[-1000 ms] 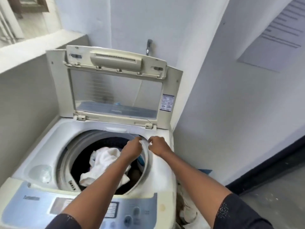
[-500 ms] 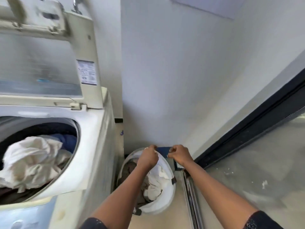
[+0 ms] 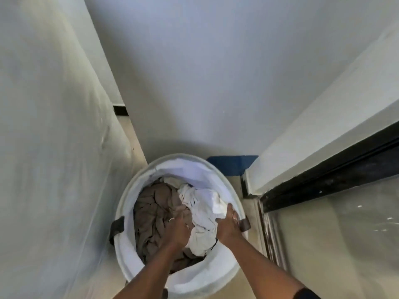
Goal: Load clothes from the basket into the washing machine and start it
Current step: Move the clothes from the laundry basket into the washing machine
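Picking clothes from the laundry basket (image 3: 127, 242): right hand (image 3: 228, 225) clutches white cloth (image 3: 205, 212) at three o'clock, left hand (image 3: 177, 229) grip unclear. Lift next.

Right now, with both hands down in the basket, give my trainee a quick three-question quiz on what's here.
1. True or false: the basket holds a brown cloth and a white cloth.
2. The right hand grips: A a bottle, B the white cloth, C a shoe.
3. Fill in: in the picture, the brown cloth lies to the ___ of the white cloth.
Key: 1 true; 2 B; 3 left.
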`<state>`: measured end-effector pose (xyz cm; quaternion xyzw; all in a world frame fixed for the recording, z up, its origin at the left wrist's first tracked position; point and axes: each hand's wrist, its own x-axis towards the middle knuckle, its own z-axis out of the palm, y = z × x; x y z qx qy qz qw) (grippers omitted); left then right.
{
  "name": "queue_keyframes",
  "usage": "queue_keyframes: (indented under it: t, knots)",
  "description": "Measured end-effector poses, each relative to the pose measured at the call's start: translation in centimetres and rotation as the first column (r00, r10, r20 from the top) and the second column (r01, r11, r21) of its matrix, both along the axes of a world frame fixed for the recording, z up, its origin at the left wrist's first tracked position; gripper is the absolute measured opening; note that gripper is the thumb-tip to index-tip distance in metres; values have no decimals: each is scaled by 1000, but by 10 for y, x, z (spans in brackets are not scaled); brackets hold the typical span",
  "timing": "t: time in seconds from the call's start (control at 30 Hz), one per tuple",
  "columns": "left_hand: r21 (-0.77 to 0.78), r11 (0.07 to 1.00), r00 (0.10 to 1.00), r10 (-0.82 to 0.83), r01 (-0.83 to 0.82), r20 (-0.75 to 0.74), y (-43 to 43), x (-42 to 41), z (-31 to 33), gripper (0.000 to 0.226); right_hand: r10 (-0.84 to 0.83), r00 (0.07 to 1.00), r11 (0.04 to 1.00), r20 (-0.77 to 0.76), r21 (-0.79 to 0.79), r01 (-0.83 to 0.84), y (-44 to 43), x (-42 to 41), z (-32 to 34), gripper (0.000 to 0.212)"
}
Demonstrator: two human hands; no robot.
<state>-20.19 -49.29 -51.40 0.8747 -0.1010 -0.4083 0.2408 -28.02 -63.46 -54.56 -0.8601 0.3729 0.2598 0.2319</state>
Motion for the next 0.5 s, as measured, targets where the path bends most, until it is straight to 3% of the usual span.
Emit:
queue_keyframes:
  t: [0.07, 0.13, 0.2, 0.27, 0.37, 0.5]
  knots:
    - [25, 1000, 1000, -1, 2, -7, -6, 3, -29, 48, 25, 992, 988, 121, -156, -6, -10, 6, -39, 59]
    - [45, 999, 1000, -6, 6, -5, -11, 4, -50, 48, 113, 966, 974, 234, -216, -62, -16, 11, -66, 51]
    - [49, 999, 1000, -3, 3, -3, -12, 6, -63, 47, 238, 963, 953, 130, -224, -205, -16, 17, -75, 44]
    - [40, 999, 1000, 7, -7, -15, -11, 8, -70, 47, 174, 974, 977, 145, -148, -153, -15, 24, -78, 39]
    - [-3, 998, 997, 65, -65, -33, -10, 12, -59, 51, -27, 932, 998, 362, 60, 5, -6, 36, -52, 38]
    - [-133, 990, 995, 36, -48, -89, -10, 14, -1, 53, -241, 849, 941, 470, 326, 86, 3, 41, 21, 32]
